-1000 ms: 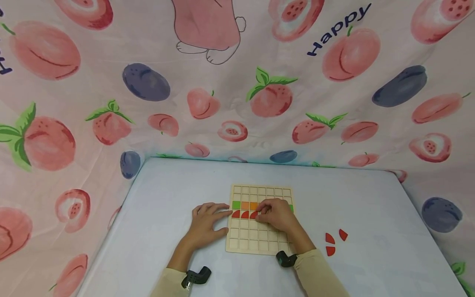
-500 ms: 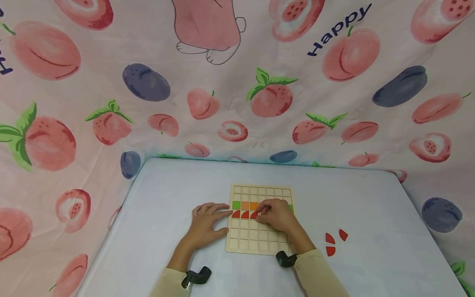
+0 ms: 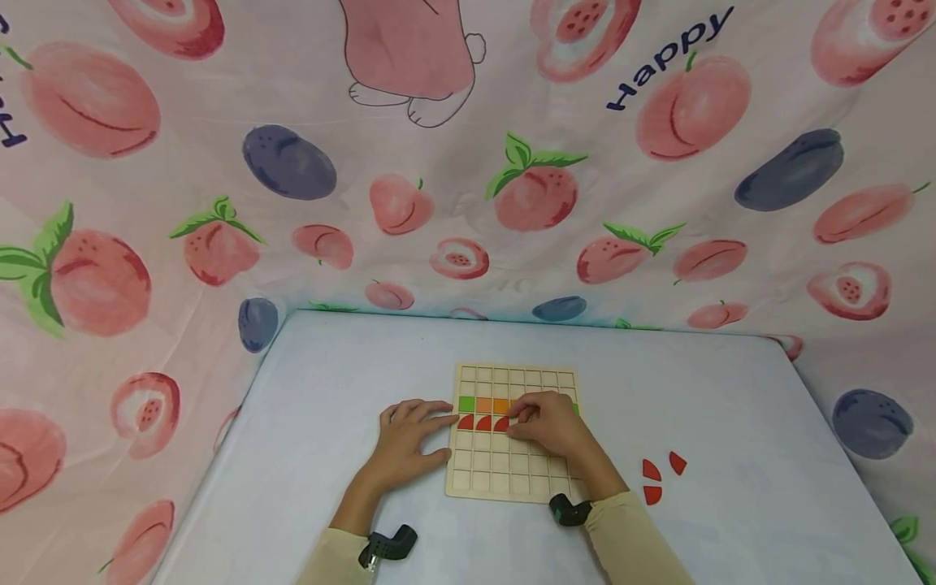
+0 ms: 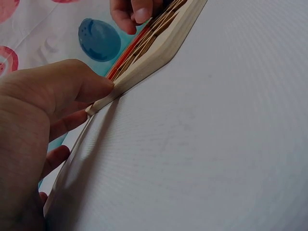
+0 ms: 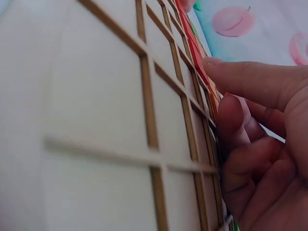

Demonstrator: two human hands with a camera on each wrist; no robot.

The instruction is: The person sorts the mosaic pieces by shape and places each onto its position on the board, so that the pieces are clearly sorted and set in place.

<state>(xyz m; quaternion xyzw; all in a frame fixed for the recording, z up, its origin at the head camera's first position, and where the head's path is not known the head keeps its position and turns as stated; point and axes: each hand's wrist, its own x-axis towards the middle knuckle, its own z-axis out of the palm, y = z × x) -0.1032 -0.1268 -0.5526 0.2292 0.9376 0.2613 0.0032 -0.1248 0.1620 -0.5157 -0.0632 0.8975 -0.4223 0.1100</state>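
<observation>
A light wooden grid board (image 3: 504, 471) lies on the white table. My left hand (image 3: 406, 443) is spread at its left edge, thumb and fingertips touching the rim, as the left wrist view (image 4: 29, 120) shows. Three red quarter-circle tiles (image 3: 483, 422) sit in one row of cells, below a row with green (image 3: 466, 404) and orange square tiles (image 3: 484, 405). Over the board, my right hand (image 3: 550, 424) has its fingertips just right of the third red tile (image 3: 500, 424), and covers part of the square row. In the right wrist view its thumb reaches the red tiles (image 5: 195, 50); no tile shows between its fingers.
Three loose red quarter-circle tiles (image 3: 652, 470) lie on the table to the right of the board. A fruit-print cloth (image 3: 453, 203) hangs behind the white table (image 3: 351, 366). Each wrist wears a black camera (image 3: 569, 510).
My right hand has shifted slightly to the right, and its fingertips have come off the third red tile's edge. The left hand and the loose tiles stay where they were.
</observation>
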